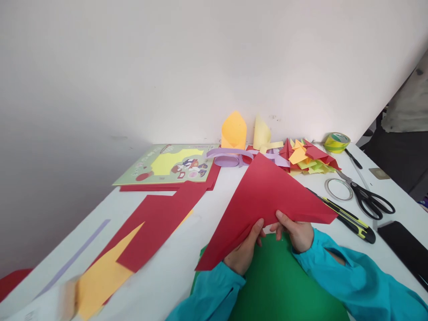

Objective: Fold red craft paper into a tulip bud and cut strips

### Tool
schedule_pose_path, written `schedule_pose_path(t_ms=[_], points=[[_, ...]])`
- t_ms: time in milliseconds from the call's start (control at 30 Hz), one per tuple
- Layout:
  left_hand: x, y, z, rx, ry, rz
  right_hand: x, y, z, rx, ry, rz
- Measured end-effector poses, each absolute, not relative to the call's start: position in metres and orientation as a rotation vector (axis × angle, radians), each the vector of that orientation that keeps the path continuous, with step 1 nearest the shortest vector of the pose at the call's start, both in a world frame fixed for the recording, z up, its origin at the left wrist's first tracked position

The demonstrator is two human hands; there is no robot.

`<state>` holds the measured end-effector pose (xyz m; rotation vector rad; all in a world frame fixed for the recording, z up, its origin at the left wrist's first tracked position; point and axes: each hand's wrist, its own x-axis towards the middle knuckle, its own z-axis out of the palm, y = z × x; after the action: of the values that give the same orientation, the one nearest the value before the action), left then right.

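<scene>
A red paper triangle (267,200) is lifted off the white table (187,263), folded corner to corner. My left hand (243,254) grips its lower edge with fingers closed around it. My right hand (296,232) pinches the same edge just to the right, thumb on top. Both arms wear teal sleeves. Beneath my hands lies a green sheet (277,285). Part of each hand's fingers is hidden behind the red paper.
Red and orange sheets (150,227) lie at left with a picture book (170,165) behind. Folded paper shapes (304,158), purple strips (234,157), tape rolls (337,141), black scissors (368,196), a yellow-black cutter (351,218) and a dark phone (404,247) sit at right.
</scene>
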<state>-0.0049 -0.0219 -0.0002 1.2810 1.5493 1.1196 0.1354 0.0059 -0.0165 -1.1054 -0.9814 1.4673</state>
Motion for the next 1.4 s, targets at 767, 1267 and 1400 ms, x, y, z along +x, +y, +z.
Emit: schedule_pose_path(t_ms=[767,1267,1400], points=[[-0.01,-0.016,-0.006,1.065,1.453,1.39,0.146,0.022,-0.017,-1.049,-0.803,1.48],[-0.021,-0.009,-0.002,0.983,1.403,1.437,0.154,0.036,-0.015,-0.959,-0.668,1.472],[-0.02,-0.009,-0.003,0.933,1.387,1.452,0.155,0.036,-0.015,-0.93,-0.671,1.495]])
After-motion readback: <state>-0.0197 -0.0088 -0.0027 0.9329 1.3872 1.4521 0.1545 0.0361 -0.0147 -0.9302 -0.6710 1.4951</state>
